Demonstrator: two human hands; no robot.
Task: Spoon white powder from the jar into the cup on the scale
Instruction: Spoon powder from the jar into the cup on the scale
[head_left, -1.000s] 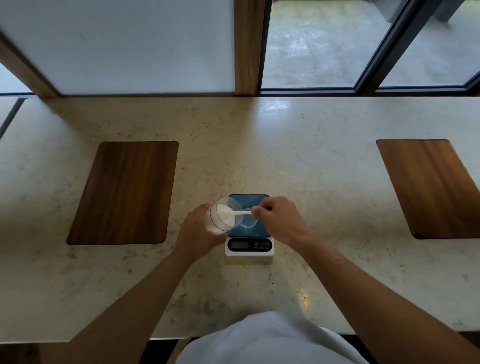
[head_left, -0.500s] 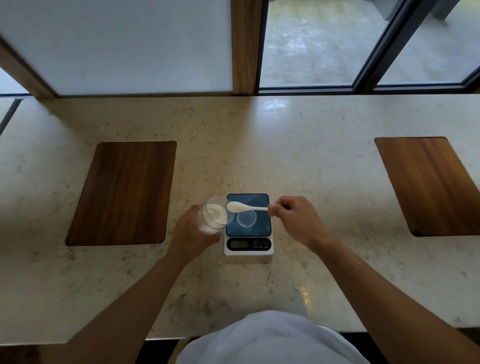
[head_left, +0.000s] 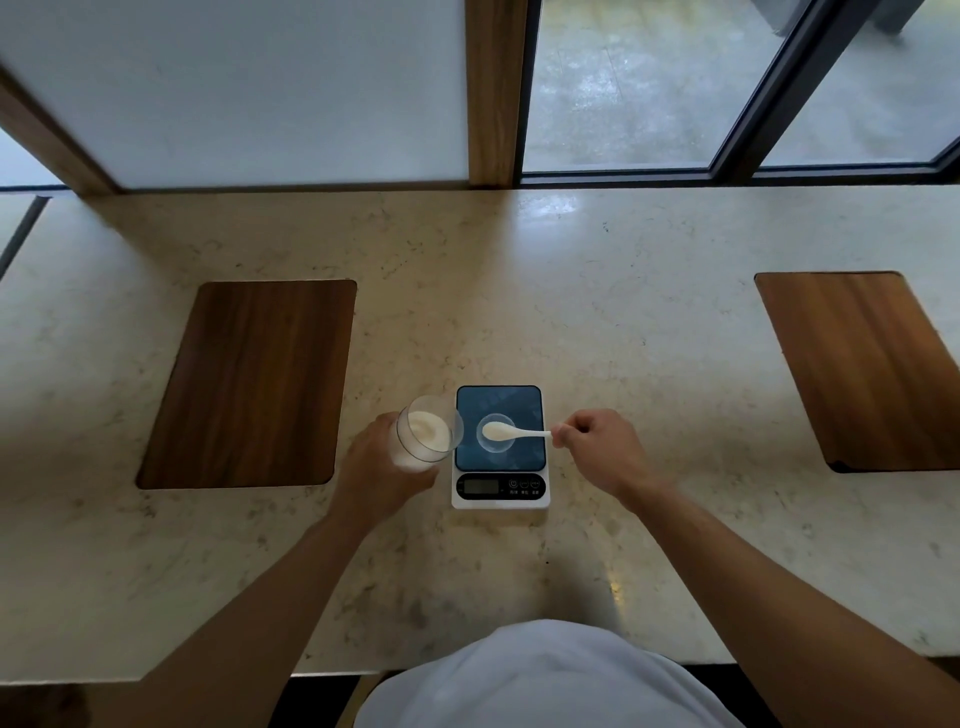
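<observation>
A clear jar (head_left: 423, 436) holding white powder is tilted toward the scale, gripped from the left by my left hand (head_left: 376, 470). The small scale (head_left: 500, 447) has a blue top and a white front with a dark display. A small clear cup (head_left: 496, 446) stands on its blue plate. My right hand (head_left: 597, 449) pinches the handle of a white spoon (head_left: 511, 431) at the scale's right edge. The spoon's bowl carries white powder and hovers over the cup.
The marble counter (head_left: 519, 291) carries two inset wooden boards, one at the left (head_left: 249, 382) and one at the right (head_left: 862, 366). Windows and a wooden post stand along the far edge. My white shirt fills the bottom of the view.
The spoon came out of the jar and moved right, its bowl now over the cup. My right hand drew back to the right. The jar shifted slightly left.
</observation>
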